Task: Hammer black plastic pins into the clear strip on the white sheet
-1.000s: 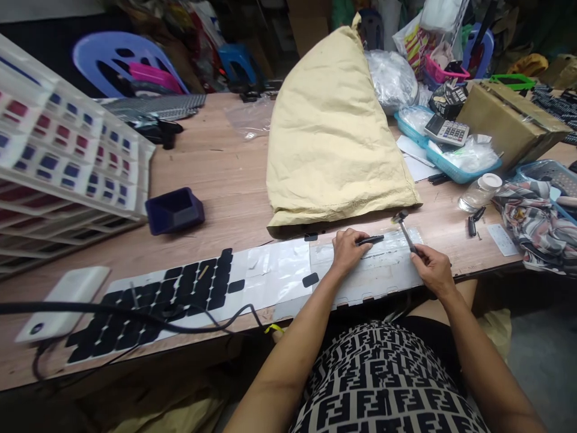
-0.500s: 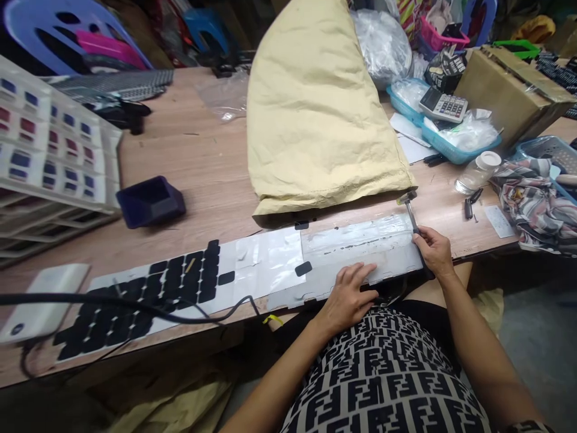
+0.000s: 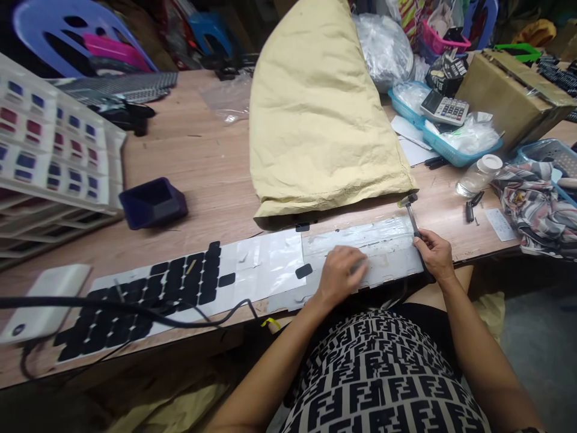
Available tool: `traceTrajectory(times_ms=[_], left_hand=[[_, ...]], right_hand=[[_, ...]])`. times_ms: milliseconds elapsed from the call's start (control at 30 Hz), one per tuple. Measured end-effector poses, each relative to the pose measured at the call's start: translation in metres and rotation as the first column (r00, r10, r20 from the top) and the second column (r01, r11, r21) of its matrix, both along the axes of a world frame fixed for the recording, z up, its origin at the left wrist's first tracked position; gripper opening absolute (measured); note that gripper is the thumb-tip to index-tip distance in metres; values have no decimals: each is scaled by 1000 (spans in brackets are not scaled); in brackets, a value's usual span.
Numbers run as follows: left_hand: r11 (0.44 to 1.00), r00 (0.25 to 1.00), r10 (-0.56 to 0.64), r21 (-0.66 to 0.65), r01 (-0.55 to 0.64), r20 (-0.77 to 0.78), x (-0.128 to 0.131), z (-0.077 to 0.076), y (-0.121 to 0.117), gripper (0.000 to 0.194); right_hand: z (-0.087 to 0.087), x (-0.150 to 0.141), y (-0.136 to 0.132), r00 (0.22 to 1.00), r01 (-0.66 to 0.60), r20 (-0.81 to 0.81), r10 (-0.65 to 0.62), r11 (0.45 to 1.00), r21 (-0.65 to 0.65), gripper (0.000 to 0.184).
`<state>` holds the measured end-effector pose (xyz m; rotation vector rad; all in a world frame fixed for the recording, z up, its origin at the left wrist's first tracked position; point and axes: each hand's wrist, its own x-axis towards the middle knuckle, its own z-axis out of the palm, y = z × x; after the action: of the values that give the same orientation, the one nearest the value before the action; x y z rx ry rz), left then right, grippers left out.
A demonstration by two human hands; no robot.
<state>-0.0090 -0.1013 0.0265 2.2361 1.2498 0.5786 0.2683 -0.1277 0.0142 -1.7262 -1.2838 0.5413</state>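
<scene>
My right hand (image 3: 433, 252) grips the dark handle of a hammer (image 3: 410, 215) at the right end of a grey-white board (image 3: 383, 255). The hammer's head points away from me, near the edge of a tan paper sack. Over the board is my left hand (image 3: 340, 275), its fingers curled in and blurred at the tips; anything between them is too indistinct to name. To the left, a white sheet (image 3: 270, 255) carries rows of black rounded pads (image 3: 180, 282). One loose black pad (image 3: 303, 271) lies where sheet and board meet.
The large tan sack (image 3: 324, 120) lies behind the board. A purple tray (image 3: 153, 203), a white slotted basket (image 3: 58, 132) and a white device with a black cable (image 3: 135, 308) are at left. Blue baskets (image 3: 460, 144), a jar (image 3: 480, 174) and a carton (image 3: 514, 99) stand at right.
My left hand has lifted from the board's near edge and moved up and slightly left, its spread fingers now curled. My right hand stays on the hammer.
</scene>
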Motion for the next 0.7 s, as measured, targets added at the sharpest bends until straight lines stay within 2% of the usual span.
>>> traceTrajectory(times_ms=[133, 233, 333, 400, 500, 700], left_hand=[[976, 971, 216, -7, -218, -99, 13, 1, 70, 24], [966, 953, 257, 44, -254, -160, 29, 6, 112, 34], [954, 950, 291, 110, -279, -117, 48, 13, 141, 46], [931, 932, 356, 116, -346, -75, 62, 17, 154, 42], [892, 890, 451, 54, -448, -60, 82, 16, 168, 29], [874, 864, 479, -6, -486, -155, 107, 0, 171, 29]], right_hand=[[5, -2, 0, 1000, 2, 2, -2, 1000, -8, 35], [9, -2, 0, 1000, -6, -2, 6, 1000, -12, 34], [9, -2, -1, 1000, -16, -2, 16, 1000, -17, 33], [7, -1, -1, 1000, -14, -5, 14, 1000, -14, 33], [4, -1, -1, 1000, -16, -15, 16, 1000, -8, 35], [4, -1, -2, 1000, -20, 2, 20, 1000, -16, 35]])
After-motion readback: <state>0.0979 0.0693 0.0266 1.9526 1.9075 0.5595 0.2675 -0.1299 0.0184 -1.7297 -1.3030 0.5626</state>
